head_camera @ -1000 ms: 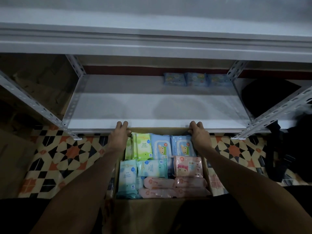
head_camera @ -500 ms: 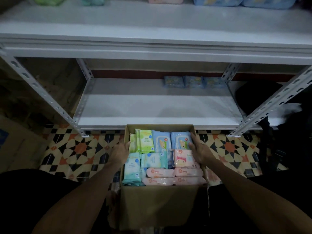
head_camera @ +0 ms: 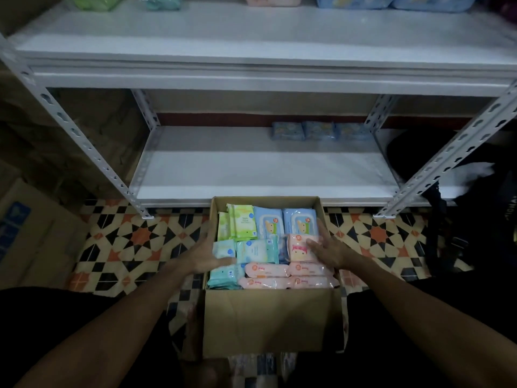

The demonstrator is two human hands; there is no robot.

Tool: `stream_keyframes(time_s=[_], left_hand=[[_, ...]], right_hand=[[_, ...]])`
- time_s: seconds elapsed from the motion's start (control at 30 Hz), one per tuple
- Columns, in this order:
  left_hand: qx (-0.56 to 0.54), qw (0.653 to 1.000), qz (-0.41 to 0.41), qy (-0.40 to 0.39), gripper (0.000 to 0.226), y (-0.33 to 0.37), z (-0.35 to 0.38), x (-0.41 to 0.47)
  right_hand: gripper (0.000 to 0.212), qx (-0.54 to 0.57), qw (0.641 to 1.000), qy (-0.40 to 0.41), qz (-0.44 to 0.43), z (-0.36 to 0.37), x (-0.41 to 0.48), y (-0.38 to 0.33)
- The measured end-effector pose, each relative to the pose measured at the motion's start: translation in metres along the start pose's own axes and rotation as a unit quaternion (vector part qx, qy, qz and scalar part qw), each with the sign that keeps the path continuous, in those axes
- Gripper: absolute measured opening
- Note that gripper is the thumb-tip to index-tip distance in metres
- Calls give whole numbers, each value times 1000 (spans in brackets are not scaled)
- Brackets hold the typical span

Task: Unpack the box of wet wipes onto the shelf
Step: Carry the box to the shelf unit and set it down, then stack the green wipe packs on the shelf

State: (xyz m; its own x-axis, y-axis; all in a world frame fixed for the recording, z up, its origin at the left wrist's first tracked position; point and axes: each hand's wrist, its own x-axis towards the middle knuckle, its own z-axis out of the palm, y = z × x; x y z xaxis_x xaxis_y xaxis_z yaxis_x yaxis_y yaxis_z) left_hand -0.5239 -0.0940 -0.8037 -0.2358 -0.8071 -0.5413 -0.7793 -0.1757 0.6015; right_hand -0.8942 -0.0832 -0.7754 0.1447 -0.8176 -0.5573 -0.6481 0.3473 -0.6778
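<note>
Head view — left hand (head_camera: pixel 208 256) and right hand (head_camera: pixel 328 249) shifted inward — fingers (head_camera: pixel 319 245) loose, touching packs (head_camera: pixel 257 251).

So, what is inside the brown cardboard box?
Plastic wet-wipe packs fill it: green packs, blue packs, teal packs, pink packs. Whatever lies below this top layer is covered.

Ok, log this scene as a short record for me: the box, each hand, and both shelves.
box: cardboard box on the tiled floor, open, packed full
left hand: fingers lie across the teal packs at the box's left side
right hand: fingers rest on a pink pack
lower shelf: three blue packs at the back
upper shelf: more packs at the back, cropped by the frame edge
</note>
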Motion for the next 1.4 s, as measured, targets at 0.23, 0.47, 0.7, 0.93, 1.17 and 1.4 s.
stream_keyframes(time_s=[0.23,0.47,0.7,0.93,1.17,1.4], left_hand=[[172,978,-13,-120,163,-7,12,-19],[181,982,0,-59,151,5,22,-25],[123,982,-4,-142,169,6,3,-18],[108,987,-1,-119,154,32,-48,12],[23,990,-25,135,37,44,-59,44],[-51,991,-69,103,60,44,-65,39]], right_hand=[[152,-276,952,-114,60,11,-27,2],[153,-321,945,-31,51,26,-22,28],[149,-315,934,-151,74,-2,-13,1],[38,-282,954,102,9,-7,17,-70],[25,6,996,93,0,41,68,-118],[37,-36,994,71,73,90,116,-139]])
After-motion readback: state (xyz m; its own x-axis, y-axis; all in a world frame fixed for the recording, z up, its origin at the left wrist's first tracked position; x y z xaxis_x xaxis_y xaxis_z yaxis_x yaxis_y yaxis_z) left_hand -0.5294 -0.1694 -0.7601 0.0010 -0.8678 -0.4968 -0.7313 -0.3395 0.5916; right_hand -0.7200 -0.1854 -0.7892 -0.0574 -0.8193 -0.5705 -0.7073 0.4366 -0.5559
